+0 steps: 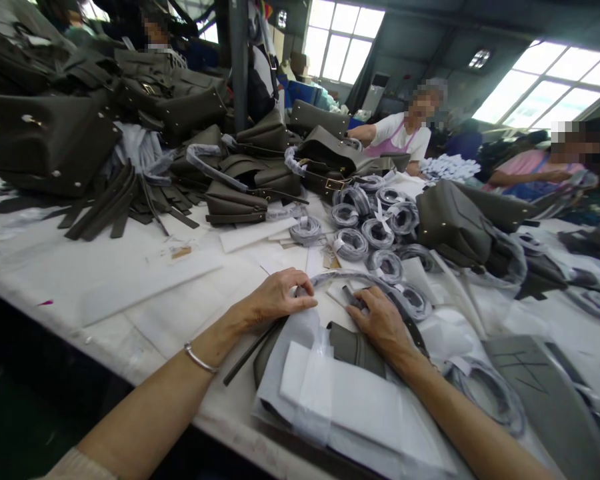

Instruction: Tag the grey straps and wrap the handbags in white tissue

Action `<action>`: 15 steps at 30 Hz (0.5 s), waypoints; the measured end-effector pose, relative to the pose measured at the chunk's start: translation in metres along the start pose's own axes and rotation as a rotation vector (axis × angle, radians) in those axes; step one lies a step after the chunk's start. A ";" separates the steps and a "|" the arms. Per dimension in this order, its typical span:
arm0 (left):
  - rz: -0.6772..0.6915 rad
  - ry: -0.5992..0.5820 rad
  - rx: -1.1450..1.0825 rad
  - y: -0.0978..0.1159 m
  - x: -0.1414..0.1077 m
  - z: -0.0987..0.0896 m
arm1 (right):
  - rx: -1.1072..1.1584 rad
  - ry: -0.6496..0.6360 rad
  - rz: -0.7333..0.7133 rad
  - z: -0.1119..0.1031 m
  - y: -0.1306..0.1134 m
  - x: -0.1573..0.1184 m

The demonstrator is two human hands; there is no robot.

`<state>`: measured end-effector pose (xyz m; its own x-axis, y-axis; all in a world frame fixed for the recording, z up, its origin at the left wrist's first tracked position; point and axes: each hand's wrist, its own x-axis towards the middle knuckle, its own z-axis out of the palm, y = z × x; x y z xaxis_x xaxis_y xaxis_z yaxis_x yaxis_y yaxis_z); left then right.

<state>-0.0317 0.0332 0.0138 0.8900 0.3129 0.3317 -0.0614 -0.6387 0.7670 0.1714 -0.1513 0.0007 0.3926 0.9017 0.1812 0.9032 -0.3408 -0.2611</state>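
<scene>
Fingers of my left hand [283, 293] pinch the plastic-wrapped bag strap [405, 312], curving behind the padded handbag [357, 350]. My right hand [383, 323] holds a dark strip [351, 297]. The strap looks light, bendy, slippery: grip its ends.

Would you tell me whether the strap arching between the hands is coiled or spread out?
Spread out: the strap runs in one open arc from the left hand past the right hand, unlike the coils.

Two bare forearms reach forward from the lower corners, converging. The left hand [289, 293], a silver bangle around its wrist, curls its fingers toward the thumb. The right hand [377, 317] is palm down, knuckles raised, its fingers bent.
</scene>
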 end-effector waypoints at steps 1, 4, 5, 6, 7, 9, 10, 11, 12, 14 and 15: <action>0.010 -0.009 0.027 0.002 0.000 0.002 | 0.025 0.011 -0.002 0.000 0.001 0.000; 0.008 -0.036 0.101 0.004 -0.001 0.006 | 0.111 0.041 -0.013 -0.005 0.004 0.002; -0.003 -0.042 0.110 0.004 -0.001 0.007 | 0.145 0.063 -0.014 -0.010 0.003 0.003; -0.014 -0.045 0.112 0.003 0.000 0.008 | 0.179 0.092 -0.016 -0.018 0.001 0.004; -0.025 -0.048 0.112 0.002 0.000 0.008 | 0.210 0.120 -0.024 -0.027 -0.003 0.004; -0.046 -0.051 0.110 0.001 0.000 0.007 | 0.259 0.148 -0.080 -0.052 -0.015 0.002; -0.056 -0.053 0.108 0.001 0.001 0.007 | 0.277 0.133 -0.131 -0.065 -0.024 0.000; -0.065 -0.054 0.107 0.002 0.001 0.006 | 0.295 0.096 -0.194 -0.077 -0.033 -0.003; -0.073 -0.056 0.107 0.002 0.001 0.006 | 0.312 0.033 -0.255 -0.088 -0.043 -0.008; -0.083 -0.059 0.107 0.003 0.001 0.005 | 0.356 -0.154 -0.348 -0.103 -0.063 -0.018; -0.087 -0.060 0.107 0.003 0.001 0.005 | 0.383 -0.273 -0.368 -0.106 -0.071 -0.024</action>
<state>-0.0291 0.0284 0.0138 0.9156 0.3294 0.2307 0.0627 -0.6836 0.7272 0.1163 -0.1769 0.1154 -0.0392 0.9954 0.0872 0.8246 0.0816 -0.5599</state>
